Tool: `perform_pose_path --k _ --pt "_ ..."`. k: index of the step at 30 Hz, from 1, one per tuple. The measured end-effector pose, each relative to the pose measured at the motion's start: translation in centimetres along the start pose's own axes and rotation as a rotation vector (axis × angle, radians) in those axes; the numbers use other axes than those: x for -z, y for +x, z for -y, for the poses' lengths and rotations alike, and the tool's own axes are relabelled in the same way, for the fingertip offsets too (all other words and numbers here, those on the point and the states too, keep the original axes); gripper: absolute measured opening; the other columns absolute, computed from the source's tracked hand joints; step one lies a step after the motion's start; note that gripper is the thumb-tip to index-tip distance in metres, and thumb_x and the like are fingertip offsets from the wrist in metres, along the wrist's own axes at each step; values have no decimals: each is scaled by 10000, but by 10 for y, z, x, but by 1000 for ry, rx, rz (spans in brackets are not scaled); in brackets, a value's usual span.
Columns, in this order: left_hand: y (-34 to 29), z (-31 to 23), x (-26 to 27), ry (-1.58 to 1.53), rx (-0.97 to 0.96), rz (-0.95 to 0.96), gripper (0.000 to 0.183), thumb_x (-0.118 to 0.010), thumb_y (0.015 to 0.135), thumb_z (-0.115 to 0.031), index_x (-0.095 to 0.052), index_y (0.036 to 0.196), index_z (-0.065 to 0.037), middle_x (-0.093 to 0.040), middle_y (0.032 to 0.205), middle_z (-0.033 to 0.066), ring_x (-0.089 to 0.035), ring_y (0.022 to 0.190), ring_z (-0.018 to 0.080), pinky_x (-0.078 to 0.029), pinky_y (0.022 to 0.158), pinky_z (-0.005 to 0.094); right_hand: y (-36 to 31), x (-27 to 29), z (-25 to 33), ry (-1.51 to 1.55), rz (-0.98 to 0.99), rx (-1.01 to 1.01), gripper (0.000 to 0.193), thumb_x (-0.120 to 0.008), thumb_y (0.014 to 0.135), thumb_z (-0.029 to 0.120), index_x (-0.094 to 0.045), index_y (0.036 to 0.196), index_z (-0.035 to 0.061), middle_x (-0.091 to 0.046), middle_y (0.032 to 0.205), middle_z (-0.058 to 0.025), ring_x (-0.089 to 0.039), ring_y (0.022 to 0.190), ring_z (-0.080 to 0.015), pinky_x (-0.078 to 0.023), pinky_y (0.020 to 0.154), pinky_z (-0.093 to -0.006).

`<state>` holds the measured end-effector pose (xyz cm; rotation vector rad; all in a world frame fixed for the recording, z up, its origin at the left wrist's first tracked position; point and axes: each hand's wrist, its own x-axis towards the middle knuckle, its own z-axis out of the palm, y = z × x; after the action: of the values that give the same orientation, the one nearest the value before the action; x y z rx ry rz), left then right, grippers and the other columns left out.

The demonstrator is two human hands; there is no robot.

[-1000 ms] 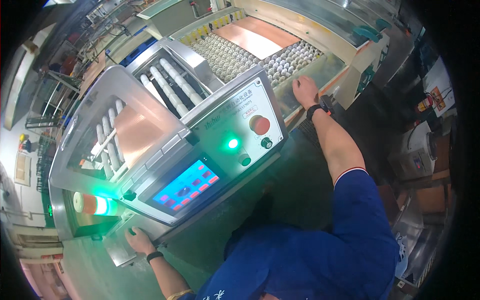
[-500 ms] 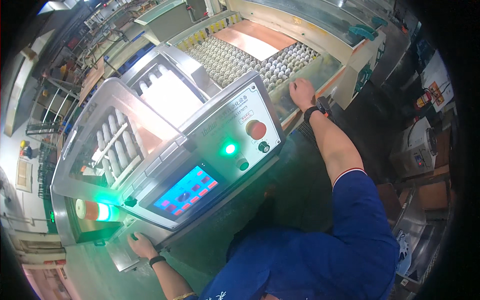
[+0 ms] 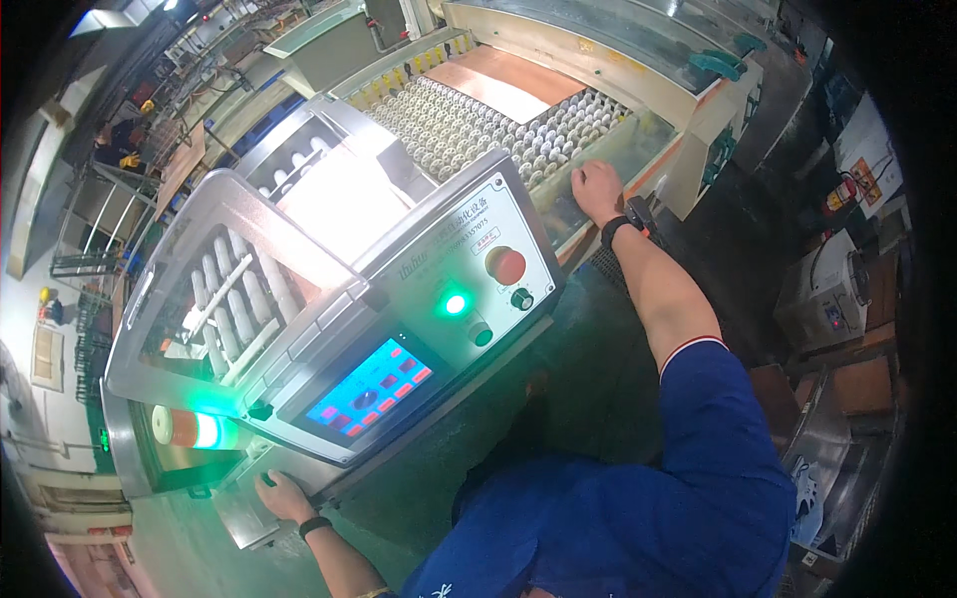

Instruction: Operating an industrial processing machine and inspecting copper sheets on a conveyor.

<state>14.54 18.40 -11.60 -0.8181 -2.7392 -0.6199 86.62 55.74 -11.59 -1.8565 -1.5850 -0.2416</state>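
A big machine (image 3: 688, 167) has a bed of little wheels (image 3: 429, 125). A copper sheet (image 3: 508, 82) lies flat on them, maybe to roll. Well apart, the right hand (image 3: 598, 191) rests on the machine's side, the left hand (image 3: 284, 496) on a metal ledge (image 3: 242, 518), perhaps for leaning; I can't tell if they grip.

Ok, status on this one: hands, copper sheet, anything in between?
Left hand at metal ledge; right hand beside roller bed. Copper sheet on the rollers, touched by neither hand. Control panel between the hands.
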Motion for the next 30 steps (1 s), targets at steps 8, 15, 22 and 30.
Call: perform_pose_path --k 8,15,22,30 --pt "-3 -10 5 -20 64 52 512 -554 1004 -320 -578 1385 21 -583 1433 220 -550 1315 387 -426 1091 461 -1 4 5 18 -16 -15 311 -548 922 247 -695 827 -10 -689 986 -210 -626 993 -414 -500 913 -516" --pt "-3 -11 6 -19 57 56 531 -541 1010 -317 -557 1401 41 -560 1455 234 -532 1336 392 -413 1105 461 0 2 3 1 -6 -16 302 -567 917 244 -700 814 -7 -690 982 -206 -631 985 -412 -509 898 -512" --pt "0 -1 2 -27 14 32 516 -538 1006 -307 -577 1365 62 -595 1398 255 -566 1279 418 -429 1080 464 0 -3 0 26 20 -41 294 -582 920 247 -721 848 -2 -698 997 -198 -635 993 -406 -514 916 -497" --pt "2 2 0 -12 0 25 483 -527 1005 -303 -598 1331 46 -614 1357 261 -579 1243 429 -441 1053 472 0 -2 1 5 20 -46 301 -581 922 259 -727 852 5 -697 996 -200 -629 1020 -394 -515 926 -492"
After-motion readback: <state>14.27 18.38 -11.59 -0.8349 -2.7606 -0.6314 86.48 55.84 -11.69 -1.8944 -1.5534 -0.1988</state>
